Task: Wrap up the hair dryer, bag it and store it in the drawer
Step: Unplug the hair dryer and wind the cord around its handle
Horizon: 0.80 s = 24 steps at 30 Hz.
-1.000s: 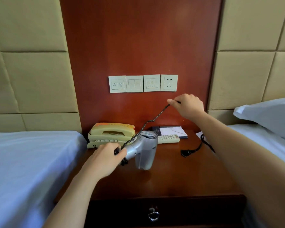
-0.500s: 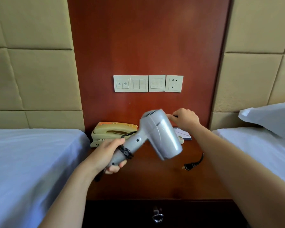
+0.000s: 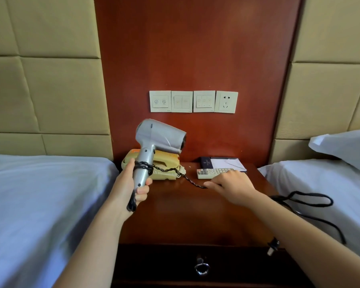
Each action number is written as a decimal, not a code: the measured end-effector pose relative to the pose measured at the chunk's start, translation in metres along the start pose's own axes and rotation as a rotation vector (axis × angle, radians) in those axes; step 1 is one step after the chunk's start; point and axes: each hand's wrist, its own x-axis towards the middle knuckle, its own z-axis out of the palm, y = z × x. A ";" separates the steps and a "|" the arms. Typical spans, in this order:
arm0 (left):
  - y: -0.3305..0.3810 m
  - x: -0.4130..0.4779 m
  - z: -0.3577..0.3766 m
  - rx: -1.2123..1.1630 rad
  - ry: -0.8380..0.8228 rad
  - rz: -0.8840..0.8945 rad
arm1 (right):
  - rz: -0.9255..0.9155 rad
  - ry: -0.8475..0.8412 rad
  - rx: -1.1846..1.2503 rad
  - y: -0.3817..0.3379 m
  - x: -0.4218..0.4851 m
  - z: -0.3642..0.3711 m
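Note:
My left hand [image 3: 131,187] grips the handle of a silver hair dryer [image 3: 157,140], held upright above the wooden nightstand [image 3: 187,213] with its nozzle pointing right. A few turns of the black twisted cord [image 3: 189,179] circle the handle just above my fingers. From there the cord runs right to my right hand [image 3: 232,187], which pinches it low over the nightstand. The rest of the cord loops over the right bed, and its plug [image 3: 273,246] hangs at the nightstand's front right edge. The dark drawer [image 3: 200,267] with a ring pull is closed below.
A yellow telephone [image 3: 166,165], a remote control [image 3: 213,173] and a notepad [image 3: 227,163] lie at the back of the nightstand. Wall switches and a socket [image 3: 226,101] sit above. White beds flank both sides, with a pillow [image 3: 345,148] at the right.
The dryer has swung upright, nozzle now pointing right. My right hand has dropped from behind the dryer to just above the nightstand, pulling the cord. More cord is wound on the handle.

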 end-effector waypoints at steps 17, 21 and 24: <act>-0.037 0.012 0.013 1.048 0.454 0.412 | -0.302 0.672 -0.023 -0.045 -0.014 -0.050; -0.046 0.004 0.032 1.405 0.377 0.407 | -0.272 0.713 -0.013 -0.048 -0.008 -0.057; -0.048 -0.008 0.048 1.586 0.310 0.425 | -0.252 0.704 0.042 -0.049 -0.003 -0.059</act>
